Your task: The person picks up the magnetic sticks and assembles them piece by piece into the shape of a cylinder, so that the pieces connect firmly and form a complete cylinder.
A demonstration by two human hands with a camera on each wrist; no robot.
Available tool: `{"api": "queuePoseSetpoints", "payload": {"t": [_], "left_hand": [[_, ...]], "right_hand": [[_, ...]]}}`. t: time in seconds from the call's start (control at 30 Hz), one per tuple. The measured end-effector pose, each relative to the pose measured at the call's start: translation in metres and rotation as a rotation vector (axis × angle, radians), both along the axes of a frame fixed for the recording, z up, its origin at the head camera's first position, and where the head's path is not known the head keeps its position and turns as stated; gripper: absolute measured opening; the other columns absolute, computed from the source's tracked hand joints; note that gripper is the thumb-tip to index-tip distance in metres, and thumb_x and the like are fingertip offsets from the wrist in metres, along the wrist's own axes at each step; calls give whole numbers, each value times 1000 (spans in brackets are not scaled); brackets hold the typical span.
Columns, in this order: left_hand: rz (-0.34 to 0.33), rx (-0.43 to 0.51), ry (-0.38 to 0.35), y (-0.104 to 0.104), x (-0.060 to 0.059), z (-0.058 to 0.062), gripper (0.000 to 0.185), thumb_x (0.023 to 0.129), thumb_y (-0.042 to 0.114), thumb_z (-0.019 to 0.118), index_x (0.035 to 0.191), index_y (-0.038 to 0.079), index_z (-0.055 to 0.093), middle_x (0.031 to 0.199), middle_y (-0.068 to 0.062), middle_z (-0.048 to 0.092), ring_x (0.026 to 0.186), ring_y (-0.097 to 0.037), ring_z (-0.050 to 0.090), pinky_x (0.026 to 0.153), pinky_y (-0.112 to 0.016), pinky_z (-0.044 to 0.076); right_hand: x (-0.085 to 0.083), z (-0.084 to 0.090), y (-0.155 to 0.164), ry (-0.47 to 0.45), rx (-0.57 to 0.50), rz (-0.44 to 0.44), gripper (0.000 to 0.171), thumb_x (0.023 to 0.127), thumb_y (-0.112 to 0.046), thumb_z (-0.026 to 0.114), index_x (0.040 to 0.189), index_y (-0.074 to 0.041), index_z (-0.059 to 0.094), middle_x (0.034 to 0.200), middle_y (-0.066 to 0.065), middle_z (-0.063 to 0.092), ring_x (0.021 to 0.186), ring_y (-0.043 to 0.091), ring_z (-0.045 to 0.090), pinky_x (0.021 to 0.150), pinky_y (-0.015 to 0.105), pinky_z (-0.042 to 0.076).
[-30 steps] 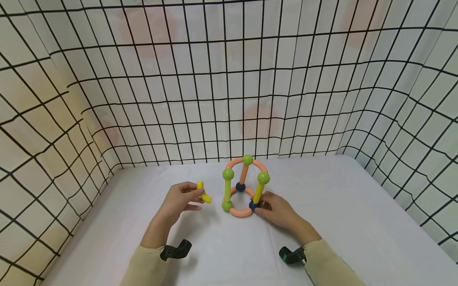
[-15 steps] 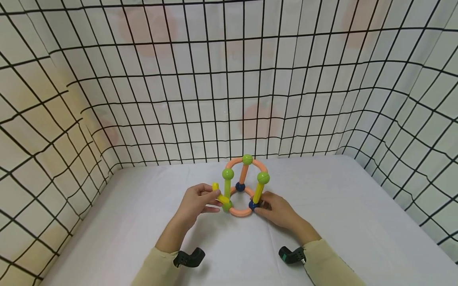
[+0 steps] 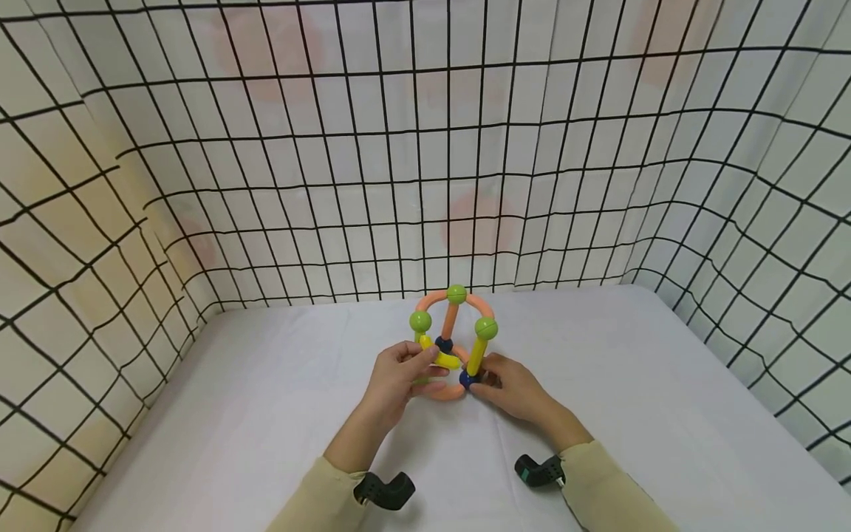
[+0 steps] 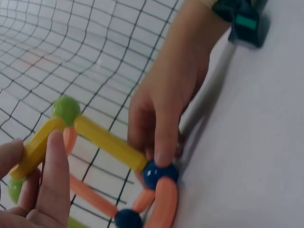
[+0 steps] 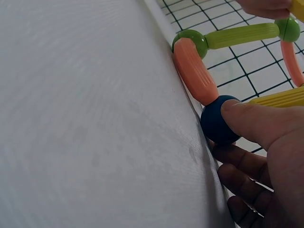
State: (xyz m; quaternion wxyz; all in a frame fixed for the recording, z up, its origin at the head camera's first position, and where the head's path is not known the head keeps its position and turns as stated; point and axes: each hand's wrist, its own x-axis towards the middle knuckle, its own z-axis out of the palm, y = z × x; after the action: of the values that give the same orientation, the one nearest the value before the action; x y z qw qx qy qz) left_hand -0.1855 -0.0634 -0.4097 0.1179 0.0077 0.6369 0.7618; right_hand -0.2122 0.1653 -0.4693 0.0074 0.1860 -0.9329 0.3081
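A: The left hand [image 3: 399, 373] has its fingers pinched round a curved yellow plastic rod [image 3: 440, 357], brought in against the rod-and-ball plastic toy frame [image 3: 454, 343] that stands mid-bench, at twelve o'clock from the person. What could spoil this?

B: The frame looks lightly joined. The right hand [image 3: 515, 390] has thumb and fingers curled against the dark blue ball [image 5: 219, 119] at the frame's base, at about five o'clock of the lower ring, where an upright yellow ribbed rod [image 3: 476, 355] meets it. If that hold slackens while the left hand pushes, I'd expect the whole frame to skid across the white bench [image 3: 631, 384] or tip toward three o'clock.

A: And the curved piece itself?

B: Pressed in crooked, it could knock the lime green ball [image 3: 420, 321] at ten o'clock off its post, or spring a salmon-orange curved segment [image 5: 194, 70] out of the ring.

A: Anything behind?

B: Only the black wire grid wall [image 3: 425, 148], well apart.
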Motion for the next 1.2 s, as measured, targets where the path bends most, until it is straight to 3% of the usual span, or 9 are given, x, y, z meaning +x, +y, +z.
{"api": "queuePoseSetpoints", "payload": {"t": [0.2,0.43,0.77,0.97,1.2], "left_hand": [[33,144,-19,18,2,1,40,95,30,69,116,-2,57,109,-10,70,93,-21,75,75,-29,61],[107,266,-58,34,3,5,36,97,25,66,117,-2,55,102,-10,72,85,-17,76,74,-28,61],[143,341,-89,45,-1,10,39,95,31,69,115,-1,58,99,-7,71,85,-14,75,76,-26,60],[189,394,-100,50,-2,11,46,91,34,72,118,-1,61,91,-7,72,81,-12,75,73,-25,60],[255,442,-119,54,-1,11,44,94,32,70,120,-3,61,84,-5,70,76,-10,74,70,-24,60]], "right_hand": [[-2,-2,0,5,7,8,24,91,-30,72,111,-17,69,95,-5,63,83,9,54,74,29,48],[-2,-3,2,36,9,26,22,90,-28,72,109,-16,68,95,-5,63,82,8,55,73,27,47],[-1,-1,2,50,-1,29,18,90,-28,73,104,-16,68,92,-5,63,81,8,55,71,26,47],[-1,-1,1,48,3,24,18,90,-27,73,103,-17,68,93,-5,63,82,9,55,72,27,48],[0,0,1,67,14,26,19,90,-29,73,103,-17,69,93,-5,63,81,8,54,71,26,47]]}}
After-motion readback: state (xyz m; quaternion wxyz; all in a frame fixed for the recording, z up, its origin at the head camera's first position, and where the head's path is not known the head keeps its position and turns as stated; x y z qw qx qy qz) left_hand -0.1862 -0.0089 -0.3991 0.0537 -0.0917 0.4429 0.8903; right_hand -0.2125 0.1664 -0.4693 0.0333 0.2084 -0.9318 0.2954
